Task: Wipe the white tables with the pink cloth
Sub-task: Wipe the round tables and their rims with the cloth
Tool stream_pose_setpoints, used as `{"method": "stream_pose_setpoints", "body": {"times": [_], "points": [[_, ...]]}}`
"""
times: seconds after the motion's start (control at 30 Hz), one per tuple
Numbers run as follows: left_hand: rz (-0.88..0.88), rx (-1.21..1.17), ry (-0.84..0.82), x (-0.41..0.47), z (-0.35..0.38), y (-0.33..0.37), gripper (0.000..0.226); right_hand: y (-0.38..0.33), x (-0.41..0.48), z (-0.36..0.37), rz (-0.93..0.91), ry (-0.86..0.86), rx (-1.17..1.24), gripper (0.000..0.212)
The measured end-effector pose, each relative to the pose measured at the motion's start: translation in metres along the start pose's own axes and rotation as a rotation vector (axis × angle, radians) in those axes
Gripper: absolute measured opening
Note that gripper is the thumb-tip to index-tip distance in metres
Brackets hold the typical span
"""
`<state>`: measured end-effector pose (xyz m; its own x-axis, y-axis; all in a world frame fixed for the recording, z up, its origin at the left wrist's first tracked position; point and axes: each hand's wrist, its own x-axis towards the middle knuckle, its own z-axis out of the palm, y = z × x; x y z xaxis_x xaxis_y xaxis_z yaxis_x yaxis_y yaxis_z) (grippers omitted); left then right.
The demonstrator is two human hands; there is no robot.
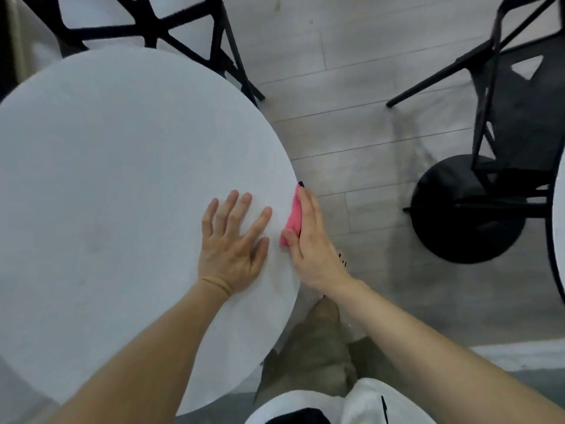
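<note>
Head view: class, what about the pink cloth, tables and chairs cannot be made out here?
In the head view:
Pink cloth: mostly hidden under the right hand; size and fold unknown.
Second white table: cut by the right edge; only a sliver shows.
Round table: its base is hidden beneath the top.
Black chair: cut by the top edge.

No legible text, labels or numbers.
</note>
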<state>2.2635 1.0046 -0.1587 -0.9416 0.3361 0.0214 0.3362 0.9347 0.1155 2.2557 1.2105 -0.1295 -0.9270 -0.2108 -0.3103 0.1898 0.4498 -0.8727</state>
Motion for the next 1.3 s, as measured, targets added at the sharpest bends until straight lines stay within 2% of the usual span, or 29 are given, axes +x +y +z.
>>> {"method": "stream_pose_setpoints", "body": {"times": [0.2, 0.27, 0.37, 0.47, 0.57, 0.67, 0.73, 0.87, 0.93, 1.0, 1.1, 1.2, 1.3], "points": [[0.008, -0.024, 0.024, 0.002, 0.002, 0.001, 0.057, -0.05, 0.197, -0.01, -0.136, -0.051, -0.095, 0.062], [0.019, -0.032, 0.042, 0.0, 0.001, 0.001, 0.054, -0.052, 0.202, -0.003, -0.137, -0.021, -0.12, 0.064], [-0.034, -0.102, 0.137, 0.014, -0.006, -0.009, 0.039, -0.035, 0.137, -0.013, -0.132, -0.037, -0.112, 0.064], [-0.332, -0.124, 0.267, 0.054, -0.015, -0.037, 0.033, -0.017, 0.091, -0.029, -0.128, -0.13, -0.096, 0.071], [-0.709, -0.03, 0.369, 0.105, -0.02, -0.083, 0.035, -0.032, 0.159, -0.024, -0.147, -0.18, -0.139, 0.072], [-1.037, -0.028, 0.267, 0.155, -0.016, -0.117, 0.048, -0.071, 0.273, 0.004, -0.262, -0.276, -0.239, 0.069], [-1.157, -0.03, 0.171, 0.174, -0.009, -0.123, 0.055, -0.092, 0.315, 0.021, -0.296, -0.315, -0.291, 0.068], [-1.204, 0.013, 0.143, 0.179, 0.001, -0.118, 0.057, -0.073, 0.273, -0.003, -0.3, -0.336, -0.242, 0.069], [-1.215, 0.025, 0.133, 0.177, 0.0, -0.115, 0.057, -0.057, 0.236, -0.037, -0.27, -0.448, -0.185, 0.073], [-1.208, 0.05, 0.135, 0.181, 0.0, -0.117, 0.057, -0.052, 0.236, -0.051, -0.241, -0.523, -0.183, 0.076], [-1.203, 0.063, 0.147, 0.181, 0.0, -0.114, 0.057, -0.084, 0.303, -0.013, -0.296, -0.53, -0.206, 0.071], [-1.195, 0.064, 0.162, 0.179, 0.0, -0.116, 0.058, -0.138, 0.395, 0.057, -0.399, -0.621, -0.254, 0.063], [-1.2, 0.072, 0.151, 0.183, 0.0, -0.117, 0.058, -0.17, 0.432, 0.097, -0.455, -0.692, -0.292, 0.058]]}}
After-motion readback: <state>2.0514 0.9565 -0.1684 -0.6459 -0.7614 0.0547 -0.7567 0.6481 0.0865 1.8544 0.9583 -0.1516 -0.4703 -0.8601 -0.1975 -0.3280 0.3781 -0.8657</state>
